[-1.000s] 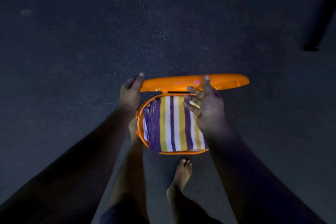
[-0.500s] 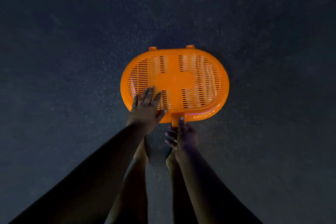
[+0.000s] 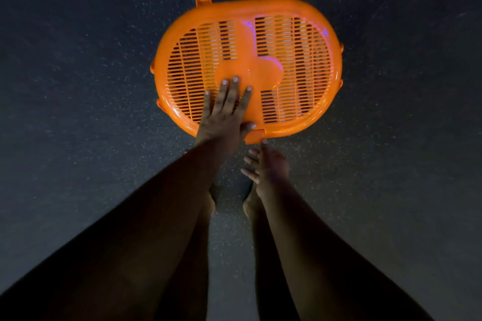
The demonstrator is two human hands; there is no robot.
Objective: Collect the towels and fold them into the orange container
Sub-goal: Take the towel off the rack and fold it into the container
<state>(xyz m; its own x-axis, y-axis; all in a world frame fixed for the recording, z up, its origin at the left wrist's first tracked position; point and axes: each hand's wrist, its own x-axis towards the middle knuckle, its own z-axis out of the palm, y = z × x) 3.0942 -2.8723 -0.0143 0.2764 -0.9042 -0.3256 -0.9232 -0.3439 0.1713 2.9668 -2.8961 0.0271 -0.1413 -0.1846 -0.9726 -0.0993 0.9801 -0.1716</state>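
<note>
Dark speckled floor [image 3: 78,86], dim light, nothing else of the room visible. Orange container [image 3: 323,117] sits on the floor, oval slatted lid [image 3: 247,60] closed flat, two hinge tabs on far edge, latch tab [image 3: 257,136] on near edge. Left hand [image 3: 224,114] grip: spread flat, pressing lid. Right hand [image 3: 266,164] grip: fingers loosely curled, holding nothing, one fingertip at the latch tab.

I see the orange container [image 3: 247,65] standing on the dark speckled floor [image 3: 78,86], its oval slatted lid [image 3: 294,60] shut flat on top. 2 hinge tabs stick out at the lid's far edge and 1 latch tab [image 3: 257,136] at the near edge. Striped cloth shows dimly through the slats.
</note>
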